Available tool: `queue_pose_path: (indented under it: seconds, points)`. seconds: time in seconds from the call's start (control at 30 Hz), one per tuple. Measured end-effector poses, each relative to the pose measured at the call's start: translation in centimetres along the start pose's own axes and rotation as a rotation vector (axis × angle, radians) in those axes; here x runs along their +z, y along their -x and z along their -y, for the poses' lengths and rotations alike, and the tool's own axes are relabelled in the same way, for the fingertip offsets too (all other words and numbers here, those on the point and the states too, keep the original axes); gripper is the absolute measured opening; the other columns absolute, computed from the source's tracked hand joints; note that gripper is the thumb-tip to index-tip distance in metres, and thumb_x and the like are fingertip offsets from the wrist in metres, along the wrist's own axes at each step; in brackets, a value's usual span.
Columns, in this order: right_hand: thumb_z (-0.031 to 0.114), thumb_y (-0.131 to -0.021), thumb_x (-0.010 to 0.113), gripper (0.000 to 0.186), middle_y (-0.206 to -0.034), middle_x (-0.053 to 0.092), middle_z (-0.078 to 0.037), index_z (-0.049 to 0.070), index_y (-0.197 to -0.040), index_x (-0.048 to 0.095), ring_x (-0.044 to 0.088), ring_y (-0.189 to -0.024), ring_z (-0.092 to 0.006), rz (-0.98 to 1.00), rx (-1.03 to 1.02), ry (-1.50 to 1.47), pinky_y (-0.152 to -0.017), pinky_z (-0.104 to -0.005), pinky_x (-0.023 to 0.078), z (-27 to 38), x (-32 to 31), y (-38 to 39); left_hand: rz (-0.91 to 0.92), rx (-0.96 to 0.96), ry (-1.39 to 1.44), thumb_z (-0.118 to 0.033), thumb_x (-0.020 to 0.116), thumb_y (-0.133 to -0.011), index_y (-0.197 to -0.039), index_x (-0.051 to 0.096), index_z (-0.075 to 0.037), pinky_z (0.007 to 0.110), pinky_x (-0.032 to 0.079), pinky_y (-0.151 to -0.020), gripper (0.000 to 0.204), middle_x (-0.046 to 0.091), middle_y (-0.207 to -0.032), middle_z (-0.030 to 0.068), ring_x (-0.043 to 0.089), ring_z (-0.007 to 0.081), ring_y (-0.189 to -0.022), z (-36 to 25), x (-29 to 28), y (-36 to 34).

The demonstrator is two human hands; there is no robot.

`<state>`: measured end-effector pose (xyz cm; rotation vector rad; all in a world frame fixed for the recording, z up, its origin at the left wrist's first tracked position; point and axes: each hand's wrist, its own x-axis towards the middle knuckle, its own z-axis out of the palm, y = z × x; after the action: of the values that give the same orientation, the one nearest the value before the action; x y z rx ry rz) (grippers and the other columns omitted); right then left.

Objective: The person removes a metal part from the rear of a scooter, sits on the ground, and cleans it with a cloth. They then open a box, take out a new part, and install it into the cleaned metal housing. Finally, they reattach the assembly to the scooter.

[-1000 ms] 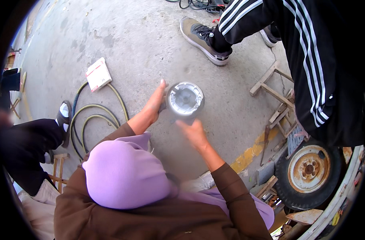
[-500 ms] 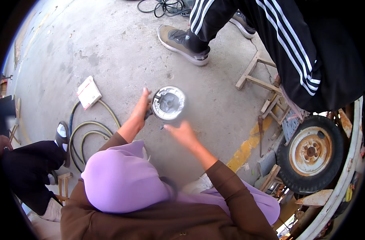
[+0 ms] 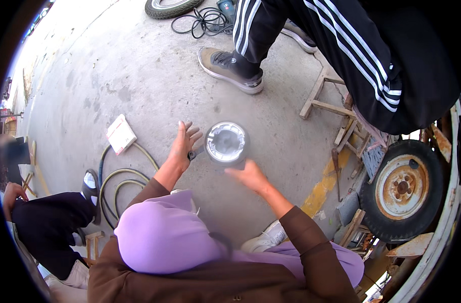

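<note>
A round silvery brake drum [image 3: 226, 143], blurred and with glare across its middle, is in front of me above or on the concrete; how it is supported cannot be seen. At its left side a short dark lever [image 3: 192, 155] sticks out. Beside that lever my left hand [image 3: 180, 150] is open, fingers spread, with a gap between it and the drum. My right hand [image 3: 250, 176] lies at the drum's lower right rim, thumb up and a finger stretched left; whether it touches is unclear. Its other fingers are hidden.
Left stands a white box [image 3: 122, 134] beside a coiled hose [image 3: 120, 170]. A person's leg in black trousers [image 3: 53, 214] is at the left; another person's shoe [image 3: 230, 70] is ahead. On the right are wooden frames [image 3: 316, 96] and a rusty-rimmed wheel [image 3: 401, 188]. Black cable [image 3: 206, 22] lies far off.
The whole view has shifted, so everything sits lower and farther right. My left hand has moved away from the drum's side and its fingers have spread. My right hand stays near the rim.
</note>
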<state>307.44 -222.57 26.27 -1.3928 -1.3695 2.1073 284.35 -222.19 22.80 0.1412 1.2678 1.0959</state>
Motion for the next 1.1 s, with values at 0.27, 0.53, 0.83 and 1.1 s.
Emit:
queue_pose_path:
  seconds: [0.27, 0.53, 0.83, 1.1]
  points:
    - [0.018, -0.079, 0.075, 0.035, -0.091, 0.068, -0.002, 0.005, -0.109, 0.063, 0.059, -0.078, -0.0125, 0.110, -0.193, 0.093, -0.071, -0.0322, 0.049, -1.3, -4.7, -1.0, 0.003, -0.011, -0.274, -0.067, 0.031, -0.092, -0.149, 0.017, -0.010, 0.054, 0.018, -0.110, 0.082, 0.023, -0.151, 0.0194, 0.019, 0.0313, -0.141, -0.1, -0.9, -0.6]
    - [0.029, -0.068, 0.077, 0.040, -0.088, 0.068, -0.021, -0.004, -0.089, 0.068, 0.067, -0.080, -0.0301, 0.302, 0.124, 0.989, -0.070, -0.0388, 0.052, 3.3, -19.1, 5.7, 0.421, 0.673, -1.685, -0.029, 0.060, -0.088, -0.131, 0.048, -0.007, 0.044, 0.029, -0.109, 0.050, 0.052, -0.127, 0.0162, 0.044, 0.0328, -0.125, -16.6, 8.6, 13.3]
    - [0.017, -0.079, 0.059, 0.018, -0.088, 0.071, -0.009, 0.013, -0.091, 0.072, 0.069, -0.086, -0.0258, 0.289, 0.261, 1.941, -0.066, -0.0362, 0.053, 5.3, -17.0, 3.7, 0.895, 0.824, -2.174, -0.035, 0.060, -0.084, -0.132, 0.049, -0.014, 0.045, 0.035, -0.101, 0.054, 0.057, -0.115, 0.0118, 0.054, 0.0255, -0.112, -16.4, 16.5, 23.4]
    - [0.004, -0.071, 0.059, 0.023, -0.067, 0.065, -0.018, -0.002, -0.093, 0.053, 0.067, -0.064, -0.0339, 0.313, 0.017, 1.705, -0.058, -0.0429, 0.053, 5.6, -16.3, 4.8, 0.714, 0.485, -1.995, -0.022, 0.055, -0.084, -0.127, 0.053, -0.010, 0.041, 0.041, -0.095, 0.045, 0.059, -0.109, 0.0146, 0.059, 0.0285, -0.102, -16.2, 13.0, 22.9]
